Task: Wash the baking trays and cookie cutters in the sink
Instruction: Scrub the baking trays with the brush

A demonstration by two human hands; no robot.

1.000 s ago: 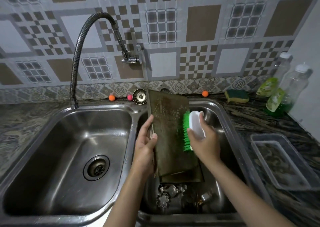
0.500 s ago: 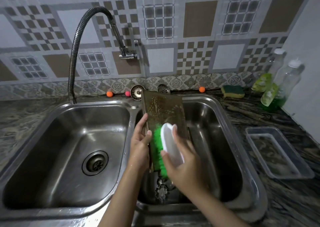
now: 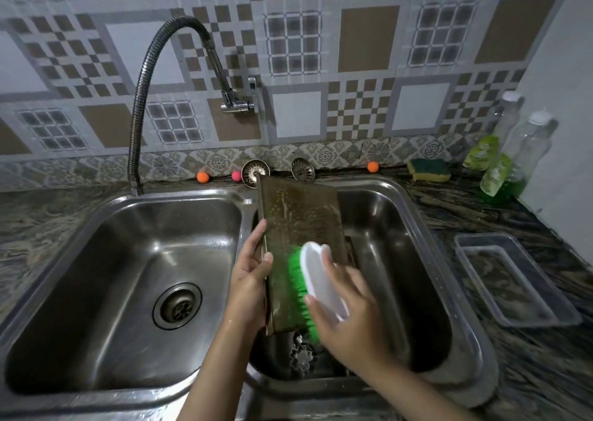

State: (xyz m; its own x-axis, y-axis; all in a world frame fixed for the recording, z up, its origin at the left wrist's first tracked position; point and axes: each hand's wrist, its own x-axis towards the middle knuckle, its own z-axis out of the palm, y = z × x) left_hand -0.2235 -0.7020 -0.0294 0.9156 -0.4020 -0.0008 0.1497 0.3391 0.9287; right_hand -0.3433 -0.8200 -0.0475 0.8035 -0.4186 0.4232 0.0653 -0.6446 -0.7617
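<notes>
A dark, soapy baking tray [image 3: 300,225] stands tilted on end in the right basin [image 3: 414,260] of a double steel sink. My left hand [image 3: 248,277] grips the tray's left edge. My right hand [image 3: 348,318] holds a white scrub brush [image 3: 321,284] whose green bristles press against the tray's lower half. A flower-shaped cookie cutter [image 3: 301,358] lies on the basin floor below the tray, partly hidden by my right hand. The edge of another tray [image 3: 352,250] shows behind the held one.
The left basin [image 3: 134,279] holds only its drain. A flexible faucet [image 3: 179,77] arches above it. Two strainers [image 3: 255,171], small orange and pink balls, a sponge [image 3: 428,169] and two soap bottles [image 3: 503,176] line the back. A clear plastic container [image 3: 513,279] sits on the right counter.
My right hand swept the brush from the tray's right edge down and left across its face, then back a little to the right. My left hand keeps its grip on the tray.
</notes>
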